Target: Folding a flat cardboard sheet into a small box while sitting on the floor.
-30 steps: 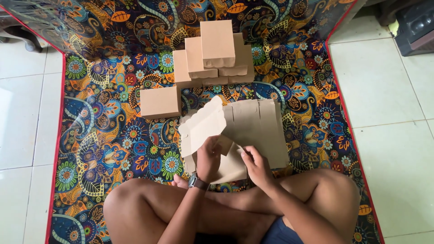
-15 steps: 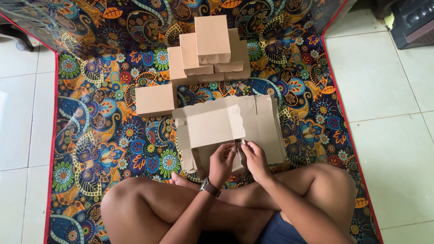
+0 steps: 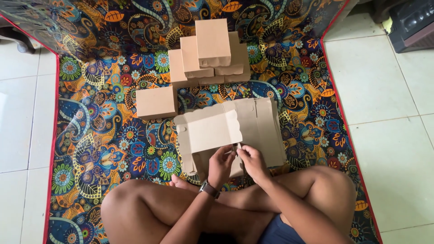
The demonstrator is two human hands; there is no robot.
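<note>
Bare crossed legs (image 3: pixel 226 212) were seen at the bottom of the view, a wristwatch (image 3: pixel 209 188) worn on the left wrist. Just beyond the knees, the left hand (image 3: pixel 221 163) and the right hand (image 3: pixel 251 161) were held side by side, fingers pinched together on the near edge of a half-folded cardboard box (image 3: pixel 212 131) with a scalloped flap. The box was laid over a stack of flat cardboard blanks (image 3: pixel 264 131) on a patterned, brightly coloured mat (image 3: pixel 90 149). Further off, a single finished box (image 3: pixel 156 102) was set to the left, and behind it a pile of finished boxes (image 3: pixel 210 52) was stacked. Pale floor tiles (image 3: pixel 389 81) were visible either side.
</note>
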